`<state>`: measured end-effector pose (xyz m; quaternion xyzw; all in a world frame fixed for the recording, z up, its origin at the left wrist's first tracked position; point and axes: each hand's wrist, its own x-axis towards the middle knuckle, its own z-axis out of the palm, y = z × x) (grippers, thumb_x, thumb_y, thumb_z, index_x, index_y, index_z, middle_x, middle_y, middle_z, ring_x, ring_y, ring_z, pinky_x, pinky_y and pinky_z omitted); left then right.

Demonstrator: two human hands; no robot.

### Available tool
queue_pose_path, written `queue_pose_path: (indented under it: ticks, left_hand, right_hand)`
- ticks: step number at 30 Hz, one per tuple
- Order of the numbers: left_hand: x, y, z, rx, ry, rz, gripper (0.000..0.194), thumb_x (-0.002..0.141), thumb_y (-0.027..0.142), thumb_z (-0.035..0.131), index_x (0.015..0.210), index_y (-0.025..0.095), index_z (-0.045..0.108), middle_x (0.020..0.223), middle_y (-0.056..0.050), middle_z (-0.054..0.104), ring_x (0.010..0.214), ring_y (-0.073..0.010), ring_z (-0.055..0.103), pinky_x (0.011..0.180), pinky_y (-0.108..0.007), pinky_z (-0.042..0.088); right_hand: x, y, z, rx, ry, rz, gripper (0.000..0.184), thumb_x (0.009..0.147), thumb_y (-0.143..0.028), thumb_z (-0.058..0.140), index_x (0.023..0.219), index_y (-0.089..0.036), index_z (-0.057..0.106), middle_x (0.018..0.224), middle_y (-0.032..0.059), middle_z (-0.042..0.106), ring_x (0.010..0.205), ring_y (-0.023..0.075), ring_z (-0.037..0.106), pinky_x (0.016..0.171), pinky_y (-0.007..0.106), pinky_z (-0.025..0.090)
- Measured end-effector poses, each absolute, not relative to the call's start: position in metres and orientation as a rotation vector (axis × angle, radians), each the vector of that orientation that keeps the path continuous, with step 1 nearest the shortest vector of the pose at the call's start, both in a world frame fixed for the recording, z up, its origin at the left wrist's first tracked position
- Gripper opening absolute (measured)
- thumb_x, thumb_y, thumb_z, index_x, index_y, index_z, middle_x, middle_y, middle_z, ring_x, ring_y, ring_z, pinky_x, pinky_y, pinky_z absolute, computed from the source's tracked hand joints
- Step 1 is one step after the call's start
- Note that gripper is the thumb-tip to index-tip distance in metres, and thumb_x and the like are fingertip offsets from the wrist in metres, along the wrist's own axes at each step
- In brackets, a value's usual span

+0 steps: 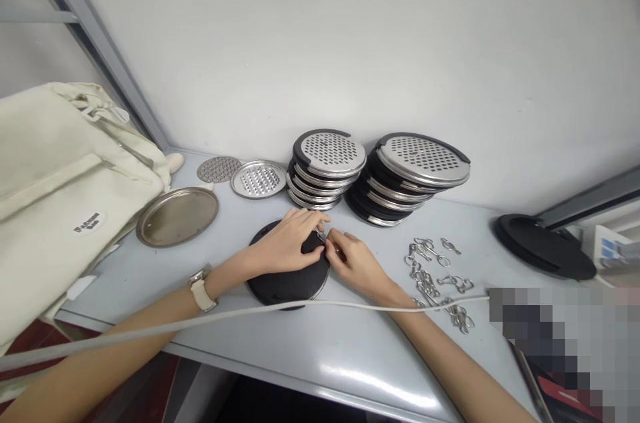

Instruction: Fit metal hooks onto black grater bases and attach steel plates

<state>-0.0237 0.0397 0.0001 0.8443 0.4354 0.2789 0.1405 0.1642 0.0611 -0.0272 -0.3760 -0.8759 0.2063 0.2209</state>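
Note:
On the grey table a black round disc [287,280] lies in front of me. My left hand [293,243] rests over its upper part, with the fingers bent over the far edge and the thumb near the right rim. At that rim a small silver metal clasp [321,235] shows between the two hands. My right hand [353,260] is closed in a pinch on the clasp, though its fingertips partly hide it. Right of this hand lie several loose metal clasps with rings [425,282].
Two stacks of round graters, the left stack [330,153] and the right stack [423,160], stand by the wall. A grater plate [259,180], perforated disc [219,169] and metal lid [177,216] lie left. A cream bag [65,183], black discs [543,246] and a white cable [350,305] flank the work.

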Motion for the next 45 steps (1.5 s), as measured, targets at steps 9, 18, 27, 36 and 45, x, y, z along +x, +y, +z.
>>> queue_pose_path:
  ticks: [9, 18, 27, 36, 45]
  left_hand:
    - [-0.0249, 0.0390, 0.0032, 2.382, 1.191, 0.804, 0.035, 0.081, 0.013, 0.057, 0.113, 0.021, 0.049, 0.105, -0.002, 0.062, 0.104, -0.0208, 0.055, 0.095, -0.035, 0.038]
    - [-0.0240, 0.0388, 0.0054, 2.384, 1.207, 0.834, 0.030, 0.080, 0.013, 0.058, 0.109, 0.021, 0.053, 0.105, -0.003, 0.061, 0.105, -0.0221, 0.053, 0.096, -0.038, 0.038]
    - [-0.0245, 0.0412, 0.0031, 2.384, 1.189, 0.841, 0.030, 0.079, 0.012, 0.060, 0.106, 0.021, 0.053, 0.103, -0.001, 0.062, 0.101, -0.0200, 0.055, 0.095, -0.035, 0.037]
    - [-0.0248, 0.0419, 0.0032, 2.359, 1.186, 0.856, 0.031, 0.078, 0.012, 0.062, 0.106, 0.021, 0.054, 0.099, 0.000, 0.063, 0.101, -0.0190, 0.055, 0.096, -0.034, 0.037]
    - [-0.0253, 0.0425, 0.0048, 2.327, 1.188, 0.845, 0.033, 0.076, 0.012, 0.063, 0.106, 0.022, 0.054, 0.096, 0.001, 0.063, 0.098, -0.0177, 0.057, 0.093, -0.031, 0.039]
  right_hand:
    - [0.1636, 0.0614, -0.0268, -1.046, -2.434, 0.573, 0.022, 0.089, -0.020, 0.041, 0.067, -0.021, 0.043, 0.058, -0.0015, 0.049, 0.059, 0.0151, 0.046, 0.058, 0.025, 0.032]
    - [0.1624, 0.0608, -0.0258, -1.040, -2.450, 0.554, 0.020, 0.089, -0.019, 0.042, 0.069, -0.021, 0.046, 0.057, -0.0014, 0.051, 0.059, 0.0158, 0.046, 0.056, 0.025, 0.032]
    - [0.1639, 0.0608, -0.0280, -1.036, -2.480, 0.514, 0.019, 0.093, -0.021, 0.037, 0.077, -0.020, 0.048, 0.061, 0.0000, 0.053, 0.063, 0.0171, 0.049, 0.061, 0.027, 0.034]
    - [0.1635, 0.0609, -0.0288, -1.035, -2.457, 0.518, 0.020, 0.094, -0.022, 0.037, 0.075, -0.021, 0.045, 0.060, -0.0006, 0.049, 0.061, 0.0162, 0.048, 0.060, 0.025, 0.034]
    - [0.1641, 0.0617, -0.0310, -1.017, -2.444, 0.521, 0.019, 0.092, -0.021, 0.038, 0.073, -0.021, 0.042, 0.060, -0.0007, 0.048, 0.060, 0.0161, 0.047, 0.059, 0.026, 0.034]
